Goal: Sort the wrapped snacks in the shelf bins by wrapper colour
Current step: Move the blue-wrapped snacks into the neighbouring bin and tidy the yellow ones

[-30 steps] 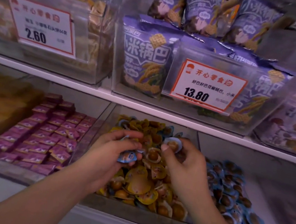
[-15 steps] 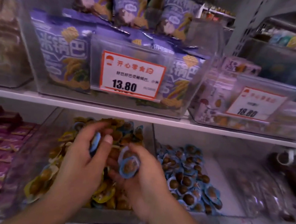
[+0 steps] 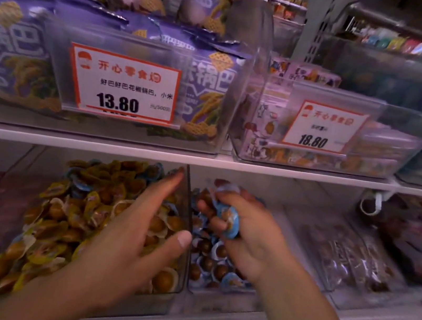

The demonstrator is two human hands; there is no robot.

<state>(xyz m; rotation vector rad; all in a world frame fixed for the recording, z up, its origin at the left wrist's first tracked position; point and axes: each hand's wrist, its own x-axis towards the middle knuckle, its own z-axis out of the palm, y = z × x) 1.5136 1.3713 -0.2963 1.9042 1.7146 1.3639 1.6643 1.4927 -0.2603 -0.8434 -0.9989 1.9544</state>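
Since half a second ago the right hand [image 3: 246,229] has carried its blue-wrapped snacks [image 3: 229,218] across the clear divider [image 3: 187,211] and now hangs over the blue bin [image 3: 218,263], while the left hand [image 3: 135,230] has let go of its blue piece and spread out over the yellow bin [image 3: 80,211]. The right grip is curled round a small bunch of blue wrappers, perhaps two or three; blur makes the count uncertain. The left grip is wide, fingers straight and pointing toward one o'clock, holding nothing.

The blue pile lies at about four o'clock from the left hand, just past the divider. Stray blue wrappers [image 3: 81,185] show among the yellow ones near the back of the yellow bin, at eleven o'clock from the left hand.

To do this step well, I judge the right hand should lower close to the blue pile before loosening, so nothing bounces back over the divider, while the left picks out single blue pieces rather than raking the heap.
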